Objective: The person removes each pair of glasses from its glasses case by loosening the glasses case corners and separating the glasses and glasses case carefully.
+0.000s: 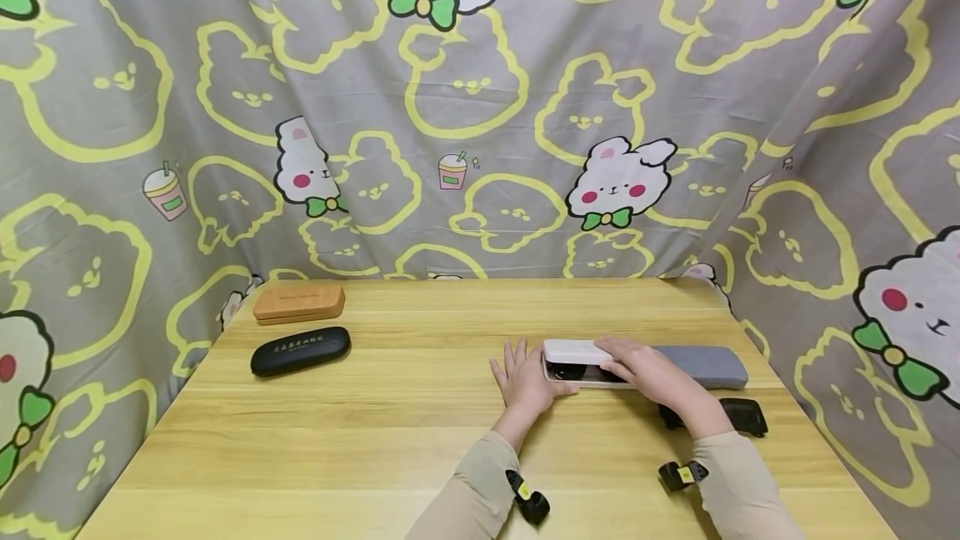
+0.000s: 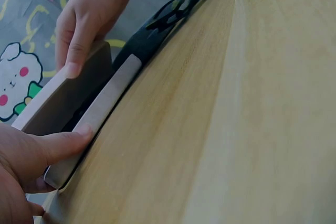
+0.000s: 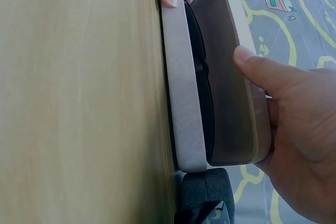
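A white glasses case lies toward the right of the table, its lid tilted partly up. Dark sunglasses sit inside, partly hidden by the lid. My left hand holds the left end of the case, thumb along the front wall of the base. With my right hand I grip the lid, thumb on its front edge and fingers behind it. Just right of the case is a blue-grey glasses case. Below my right wrist lies a pair of black glasses.
At the far left of the wooden table are a brown glasses case and a black one with gold lettering. A patterned curtain hangs along the back and both sides.
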Demonstrator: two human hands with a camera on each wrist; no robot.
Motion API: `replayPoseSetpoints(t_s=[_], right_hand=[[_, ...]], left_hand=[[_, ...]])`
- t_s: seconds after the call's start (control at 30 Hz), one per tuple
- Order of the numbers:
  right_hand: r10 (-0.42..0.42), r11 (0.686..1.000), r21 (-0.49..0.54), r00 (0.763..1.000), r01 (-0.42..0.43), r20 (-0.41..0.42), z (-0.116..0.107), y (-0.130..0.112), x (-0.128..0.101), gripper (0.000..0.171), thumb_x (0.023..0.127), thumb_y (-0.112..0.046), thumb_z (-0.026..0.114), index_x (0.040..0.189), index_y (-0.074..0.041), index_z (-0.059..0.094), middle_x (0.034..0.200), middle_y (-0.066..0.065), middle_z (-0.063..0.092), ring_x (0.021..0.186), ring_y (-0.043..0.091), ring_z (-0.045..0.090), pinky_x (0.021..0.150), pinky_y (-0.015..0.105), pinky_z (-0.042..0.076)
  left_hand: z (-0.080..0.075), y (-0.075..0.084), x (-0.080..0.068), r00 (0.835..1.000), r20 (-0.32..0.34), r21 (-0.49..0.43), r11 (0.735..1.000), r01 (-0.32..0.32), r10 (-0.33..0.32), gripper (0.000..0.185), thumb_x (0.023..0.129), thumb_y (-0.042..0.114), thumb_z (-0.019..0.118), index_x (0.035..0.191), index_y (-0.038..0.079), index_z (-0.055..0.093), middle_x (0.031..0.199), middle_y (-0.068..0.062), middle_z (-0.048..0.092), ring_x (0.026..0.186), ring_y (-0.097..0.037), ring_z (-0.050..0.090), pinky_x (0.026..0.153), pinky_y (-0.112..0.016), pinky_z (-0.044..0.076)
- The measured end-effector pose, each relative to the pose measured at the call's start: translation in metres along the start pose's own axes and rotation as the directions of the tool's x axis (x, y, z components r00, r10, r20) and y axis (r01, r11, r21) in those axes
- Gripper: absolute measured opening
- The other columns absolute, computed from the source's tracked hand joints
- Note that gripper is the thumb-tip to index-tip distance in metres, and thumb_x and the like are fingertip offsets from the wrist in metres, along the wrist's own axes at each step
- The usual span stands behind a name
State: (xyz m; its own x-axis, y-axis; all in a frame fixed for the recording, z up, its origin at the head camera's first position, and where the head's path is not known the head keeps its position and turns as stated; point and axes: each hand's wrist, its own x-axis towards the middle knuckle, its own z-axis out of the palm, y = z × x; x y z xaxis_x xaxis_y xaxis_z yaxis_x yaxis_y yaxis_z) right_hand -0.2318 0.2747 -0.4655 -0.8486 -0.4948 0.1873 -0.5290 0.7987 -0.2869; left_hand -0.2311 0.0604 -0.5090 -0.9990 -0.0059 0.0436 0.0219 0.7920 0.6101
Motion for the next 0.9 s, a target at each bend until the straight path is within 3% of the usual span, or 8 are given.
replayPoseSetpoints(t_s=[0.4, 0.67, 0.9], right_hand=[[-0.043, 0.999, -0.022, 0.998, 0.042, -0.054, 0.0020, 0.0010, 0.0021, 0.037, 0.099, -0.023, 0.055, 0.129, -0.001, 0.058, 0.124, 0.019, 0.065, 0.115, 0.038, 0.061, 0.096, 0.054, 0.049], [-0.021, 1.000, -0.018, 0.999, 0.020, -0.046, 0.0057, 0.0039, 0.0041, 0.036, 0.101, -0.022, 0.052, 0.129, -0.001, 0.057, 0.124, 0.019, 0.064, 0.117, 0.038, 0.059, 0.098, 0.055, 0.047], [-0.004, 1.000, -0.010, 0.995, 0.003, -0.098, 0.0082, 0.0041, 0.0062, 0.032, 0.101, -0.022, 0.050, 0.125, -0.002, 0.057, 0.122, 0.017, 0.063, 0.118, 0.040, 0.054, 0.099, 0.058, 0.043]], left_hand=[[0.0013, -0.0005, 0.0003, 1.000, -0.014, 0.002, 1.000, -0.014, 0.014, 0.090, 0.059, 0.058, 0.085, 0.136, 0.024, 0.055, 0.156, -0.009, 0.036, 0.151, -0.037, 0.016, 0.118, -0.066, 0.004], [0.0021, -0.0010, 0.0007, 1.000, -0.002, 0.010, 1.000, -0.011, 0.012, 0.092, 0.060, 0.058, 0.084, 0.139, 0.024, 0.053, 0.157, -0.009, 0.035, 0.151, -0.037, 0.015, 0.118, -0.065, 0.004], [0.0010, -0.0010, -0.0006, 1.000, -0.008, 0.009, 1.000, -0.011, 0.011, 0.094, 0.060, 0.058, 0.084, 0.141, 0.023, 0.051, 0.157, -0.009, 0.035, 0.151, -0.037, 0.015, 0.118, -0.066, 0.005]])
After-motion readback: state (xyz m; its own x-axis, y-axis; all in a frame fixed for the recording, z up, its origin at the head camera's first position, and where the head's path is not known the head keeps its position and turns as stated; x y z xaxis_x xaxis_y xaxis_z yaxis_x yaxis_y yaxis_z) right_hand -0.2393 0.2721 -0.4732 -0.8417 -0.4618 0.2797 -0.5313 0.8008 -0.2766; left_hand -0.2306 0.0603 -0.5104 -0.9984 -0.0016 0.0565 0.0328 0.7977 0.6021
